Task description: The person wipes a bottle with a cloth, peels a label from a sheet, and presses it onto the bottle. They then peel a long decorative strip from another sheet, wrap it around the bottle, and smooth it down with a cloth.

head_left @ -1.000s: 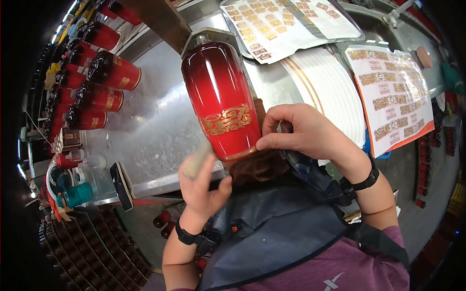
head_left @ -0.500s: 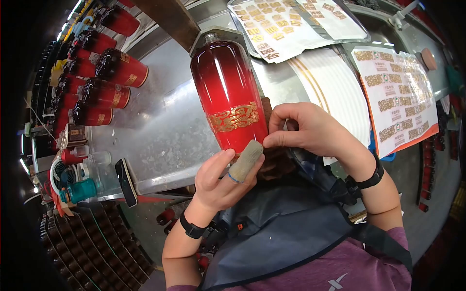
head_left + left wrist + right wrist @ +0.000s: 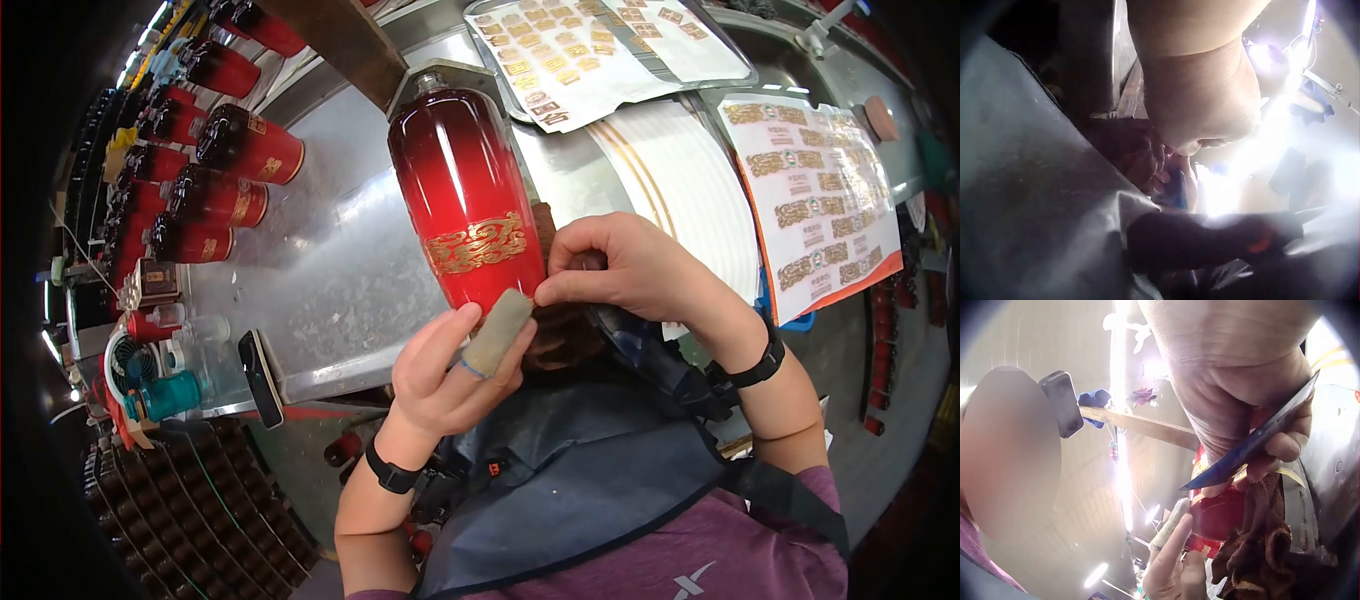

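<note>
A glossy bottle [image 3: 460, 150], dark at the neck and red below with a gold scroll band [image 3: 478, 243], lies with its base toward me. My left hand [image 3: 440, 375] touches the base edge with fairly straight fingers; one wears a beige finger cot [image 3: 497, 338]. Opposite, my right hand [image 3: 640, 265] has thumb and forefinger together at the base's right edge. In the right wrist view this hand grips a thin pointed blade [image 3: 1254, 442] across its curled fingers. A yellowish strip [image 3: 1292, 476] shows beside those fingers. The left wrist view is dark and glaring.
Brown cloth [image 3: 1254, 540] lies under the bottle's base. Several similar red bottles [image 3: 250, 143] stand at left, near a phone [image 3: 261, 378]. Sticker sheets on a tray [image 3: 752, 76], striped white paper [image 3: 690, 200] and a printed label sheet [image 3: 815, 190] lie at right.
My left hand has come in from the left and set its fingers on the bottle's base. The right hand stays at the base's right edge throughout.
</note>
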A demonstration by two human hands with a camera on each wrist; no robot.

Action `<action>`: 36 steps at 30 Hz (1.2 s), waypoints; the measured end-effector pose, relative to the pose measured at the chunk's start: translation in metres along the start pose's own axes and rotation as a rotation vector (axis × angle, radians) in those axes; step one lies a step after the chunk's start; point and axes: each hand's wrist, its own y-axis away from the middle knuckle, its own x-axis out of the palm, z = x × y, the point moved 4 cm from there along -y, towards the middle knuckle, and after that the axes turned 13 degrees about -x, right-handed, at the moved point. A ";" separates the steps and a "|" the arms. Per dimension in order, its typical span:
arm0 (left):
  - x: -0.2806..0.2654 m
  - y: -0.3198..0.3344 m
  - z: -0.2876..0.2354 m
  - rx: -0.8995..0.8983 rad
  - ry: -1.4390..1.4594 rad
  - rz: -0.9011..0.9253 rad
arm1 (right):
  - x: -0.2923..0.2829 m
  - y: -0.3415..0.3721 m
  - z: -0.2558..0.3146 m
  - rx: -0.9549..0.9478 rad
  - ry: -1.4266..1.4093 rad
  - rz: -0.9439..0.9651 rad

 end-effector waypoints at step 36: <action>0.016 -0.008 0.030 -0.544 0.359 -0.025 | 0.002 0.007 0.009 -0.075 0.041 -0.080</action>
